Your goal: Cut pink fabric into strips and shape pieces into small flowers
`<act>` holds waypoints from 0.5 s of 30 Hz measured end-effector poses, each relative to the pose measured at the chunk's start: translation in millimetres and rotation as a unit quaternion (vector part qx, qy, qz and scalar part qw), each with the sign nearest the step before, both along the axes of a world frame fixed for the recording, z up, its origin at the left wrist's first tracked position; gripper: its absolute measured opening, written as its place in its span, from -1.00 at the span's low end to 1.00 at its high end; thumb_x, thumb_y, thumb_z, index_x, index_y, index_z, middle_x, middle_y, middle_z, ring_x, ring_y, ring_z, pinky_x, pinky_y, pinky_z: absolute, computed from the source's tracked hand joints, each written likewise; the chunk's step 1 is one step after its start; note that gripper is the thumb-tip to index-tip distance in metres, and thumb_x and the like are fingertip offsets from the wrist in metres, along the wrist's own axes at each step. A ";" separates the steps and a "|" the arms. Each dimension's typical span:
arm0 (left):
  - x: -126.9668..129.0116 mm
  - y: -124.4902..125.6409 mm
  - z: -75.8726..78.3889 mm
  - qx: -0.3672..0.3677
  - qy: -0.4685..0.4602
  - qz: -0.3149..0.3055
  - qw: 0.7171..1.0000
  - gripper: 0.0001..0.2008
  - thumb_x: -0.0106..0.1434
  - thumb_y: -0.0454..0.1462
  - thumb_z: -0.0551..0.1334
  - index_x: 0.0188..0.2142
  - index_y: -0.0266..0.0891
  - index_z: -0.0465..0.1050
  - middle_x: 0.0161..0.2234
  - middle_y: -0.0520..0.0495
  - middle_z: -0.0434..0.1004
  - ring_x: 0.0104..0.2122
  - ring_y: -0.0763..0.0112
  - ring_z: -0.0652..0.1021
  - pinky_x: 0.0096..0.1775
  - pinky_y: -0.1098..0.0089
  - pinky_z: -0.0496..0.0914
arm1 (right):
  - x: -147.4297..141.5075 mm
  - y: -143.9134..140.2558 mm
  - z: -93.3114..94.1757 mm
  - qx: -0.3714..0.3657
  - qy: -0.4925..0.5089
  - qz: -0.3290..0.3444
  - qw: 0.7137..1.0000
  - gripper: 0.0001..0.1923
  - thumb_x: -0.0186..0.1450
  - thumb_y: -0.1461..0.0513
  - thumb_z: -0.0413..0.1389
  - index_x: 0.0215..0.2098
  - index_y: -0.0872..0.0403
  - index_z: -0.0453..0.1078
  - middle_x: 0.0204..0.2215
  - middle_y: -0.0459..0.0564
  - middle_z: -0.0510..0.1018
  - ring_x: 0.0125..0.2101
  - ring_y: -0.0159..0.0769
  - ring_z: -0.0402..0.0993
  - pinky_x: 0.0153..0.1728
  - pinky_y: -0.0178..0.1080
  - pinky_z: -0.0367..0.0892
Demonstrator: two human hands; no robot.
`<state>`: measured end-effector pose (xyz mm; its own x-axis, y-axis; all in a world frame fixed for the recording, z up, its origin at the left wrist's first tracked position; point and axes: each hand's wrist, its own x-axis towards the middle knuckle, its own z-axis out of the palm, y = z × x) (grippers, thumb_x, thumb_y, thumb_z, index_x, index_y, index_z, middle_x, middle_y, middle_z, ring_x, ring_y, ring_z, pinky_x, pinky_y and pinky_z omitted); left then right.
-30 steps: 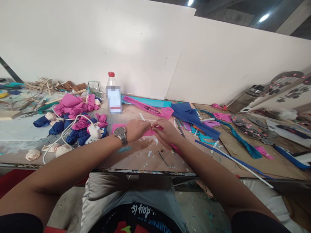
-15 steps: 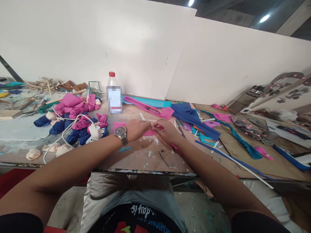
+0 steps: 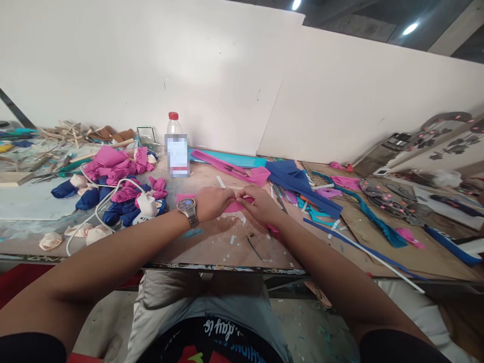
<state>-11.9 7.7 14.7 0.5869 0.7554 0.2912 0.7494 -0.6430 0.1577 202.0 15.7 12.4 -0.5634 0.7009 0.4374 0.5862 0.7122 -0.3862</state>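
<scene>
My left hand [image 3: 215,201], with a watch [image 3: 187,206] on its wrist, meets my right hand [image 3: 259,204] above the table's front part. Both hands are closed, their fingertips pinching a pink strip of thin, crepe-like material [image 3: 236,206] between them. Part of the strip shows beneath the fingers, and a flat pink end sticks out behind the left wrist. More pink peeks out below the right wrist. The fingers hide the strip's middle, so its exact fold cannot be made out.
Pink and navy rosettes [image 3: 113,166] lie to the left with a white charger and cable [image 3: 147,204]. Behind stands a red-capped bottle [image 3: 173,126] beside a phone-like blurred panel [image 3: 177,156]. Navy sheets [image 3: 291,176], scraps and a white stick [image 3: 378,257] lie right.
The hands stay together on the pink strip, with only a slight shift of the fingers. The left wrist has turned a little and the watch face is now lit.
</scene>
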 end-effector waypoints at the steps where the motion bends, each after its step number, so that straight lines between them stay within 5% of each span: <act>1: -0.1 -0.2 0.3 -0.003 0.002 -0.004 1.000 -0.65 0.48 -0.10 -0.02 -0.13 -0.16 0.50 -0.24 -0.11 0.64 -0.27 0.24 0.60 -0.32 0.35 0.29 | 0.5 0.2 0.1 0.003 0.001 0.002 1.000 -0.85 0.38 0.16 0.12 -0.26 0.05 0.49 -0.30 0.02 0.62 -0.23 -0.17 0.47 -0.17 -0.15 0.31; 15: 0.3 -2.8 2.3 0.010 0.010 -0.014 1.000 -0.71 0.42 -0.12 0.04 -0.21 -0.18 0.49 -0.31 -0.10 0.63 -0.33 0.23 0.60 -0.40 0.33 0.22 | -0.4 -2.9 1.0 0.018 0.003 0.009 1.000 -0.90 0.32 0.23 0.16 -0.32 0.04 0.51 -0.36 0.00 0.62 -0.24 -0.19 0.47 -0.18 -0.16 0.33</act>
<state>-11.6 4.9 17.1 0.6130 0.7330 0.2948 0.7343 -0.6663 0.1298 201.6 12.9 13.4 -0.5722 0.6746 0.4665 0.5713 0.7359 -0.3635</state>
